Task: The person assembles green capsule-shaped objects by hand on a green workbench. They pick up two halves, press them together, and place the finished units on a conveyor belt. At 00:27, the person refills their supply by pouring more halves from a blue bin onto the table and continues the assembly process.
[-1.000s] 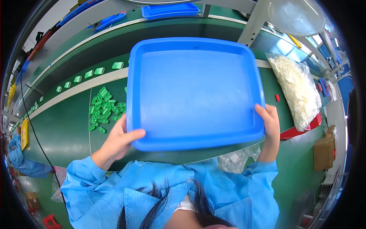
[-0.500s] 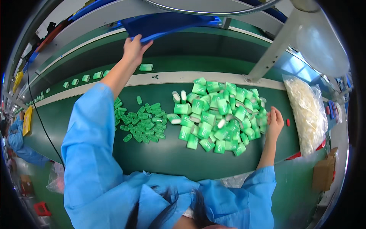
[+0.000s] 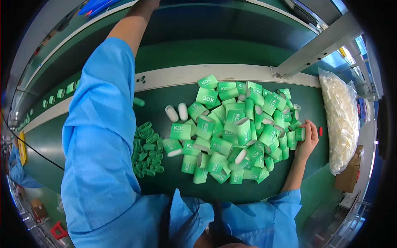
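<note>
We spread a heap of small green box-like sleeves [image 3: 235, 132] over the smooth green tabletop [image 3: 173, 53]. Our right hand [image 3: 307, 139] rests at the heap's right edge, fingers loosely curled against one sleeve; our left arm reaches up past the frame, that hand's grip unseen. A crinkled clear bag of white pieces [image 3: 341, 120] lies just right of it.

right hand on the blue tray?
No: the right hand rests at the edge of the green pile on the green belt, no tray under it.
</note>
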`<state>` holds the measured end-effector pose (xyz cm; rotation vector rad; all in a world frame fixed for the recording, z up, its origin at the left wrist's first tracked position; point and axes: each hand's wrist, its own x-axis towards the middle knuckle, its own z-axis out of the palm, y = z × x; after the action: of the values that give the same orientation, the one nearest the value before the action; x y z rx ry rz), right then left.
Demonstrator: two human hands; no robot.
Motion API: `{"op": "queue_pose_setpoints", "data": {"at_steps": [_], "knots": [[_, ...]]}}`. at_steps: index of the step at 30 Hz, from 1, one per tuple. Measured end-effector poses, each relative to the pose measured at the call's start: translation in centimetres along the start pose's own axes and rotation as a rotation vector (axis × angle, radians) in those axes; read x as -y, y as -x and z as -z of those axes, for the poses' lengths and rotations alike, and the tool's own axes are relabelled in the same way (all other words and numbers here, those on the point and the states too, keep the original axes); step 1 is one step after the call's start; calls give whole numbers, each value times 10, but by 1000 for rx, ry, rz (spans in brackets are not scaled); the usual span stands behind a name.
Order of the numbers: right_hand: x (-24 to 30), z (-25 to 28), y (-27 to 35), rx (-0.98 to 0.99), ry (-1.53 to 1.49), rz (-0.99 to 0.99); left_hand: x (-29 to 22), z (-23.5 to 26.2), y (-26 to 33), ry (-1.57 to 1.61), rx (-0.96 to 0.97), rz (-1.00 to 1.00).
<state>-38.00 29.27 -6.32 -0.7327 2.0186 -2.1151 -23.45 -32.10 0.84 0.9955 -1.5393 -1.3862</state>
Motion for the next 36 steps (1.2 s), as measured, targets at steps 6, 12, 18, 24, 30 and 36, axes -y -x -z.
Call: {"op": "queue_pose_setpoints", "data": {"at_steps": [6,12,18,24,30,36], "knots": [[-10,-5,-8,-106,63,193,-49,47,69,-1011,495,-345],[-4,-10,-14,-243,139,350,-88,94,238,-1475,1108,-497],[69,-41,43,-120,154,560,-132,190,337,-1371,965,-425],[114,-158,178,656,202,645,-17,357,407,-912,297,-355],[94,-235,234,930,418,715,81,338,386,-551,1,-362],[94,-262,229,989,400,502,67,268,344,-447,225,-355]]}}
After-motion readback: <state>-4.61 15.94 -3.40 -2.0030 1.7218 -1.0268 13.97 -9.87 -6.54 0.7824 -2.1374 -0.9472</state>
